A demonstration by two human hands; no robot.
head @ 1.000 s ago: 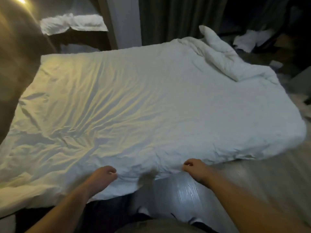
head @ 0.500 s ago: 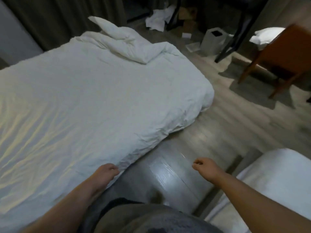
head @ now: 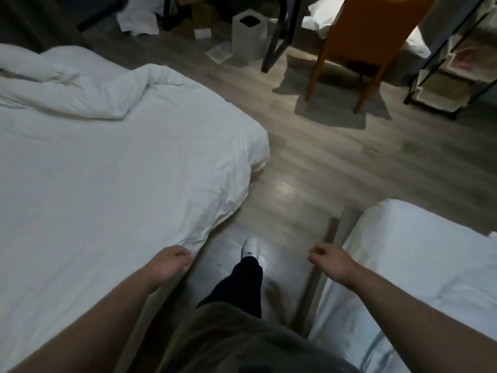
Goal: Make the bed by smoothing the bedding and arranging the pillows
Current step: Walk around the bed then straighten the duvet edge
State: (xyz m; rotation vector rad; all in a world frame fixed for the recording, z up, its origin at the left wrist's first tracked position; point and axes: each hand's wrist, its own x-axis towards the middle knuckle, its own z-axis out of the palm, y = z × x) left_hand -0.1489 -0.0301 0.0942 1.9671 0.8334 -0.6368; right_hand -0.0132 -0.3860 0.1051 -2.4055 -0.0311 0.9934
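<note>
**Step along the aisle, left hand on the duvet edge**

Since half a second ago the person has stepped forward between the two beds. A foot now shows ahead, the view has swung toward the room, and more of the neighbouring bed has come in at the right.

The white duvet (head: 107, 170) covers the bed on the left and fills that half of the view. It lies mostly flat with shallow creases, and its near corner hangs down to the wooden floor (head: 336, 157). At its far end a folded-back bunch (head: 80, 92) lies crumpled on top. The second bed (head: 416, 265), also white, runs along the lower right, with the narrow aisle between it and the first bed.

Beyond the beds an orange chair (head: 371, 30) stands with its back to the camera, and a white pillow (head: 320, 12) lies on it. A dark wire rack (head: 457, 63) stands to its right. A pale square bin (head: 248, 36) stands left of the chair, and white cloth (head: 139, 17) lies heaped on the floor farther left.

The left hand (head: 169, 265) is at the duvet's near edge. Its fingers are curled round the fabric, which gathers into creases there. The right hand (head: 329, 261) is held over the aisle just beside the second bed, with its fingers curled in and holding nothing. A white shoe (head: 251, 247) is planted on the floor between the two hands.
</note>
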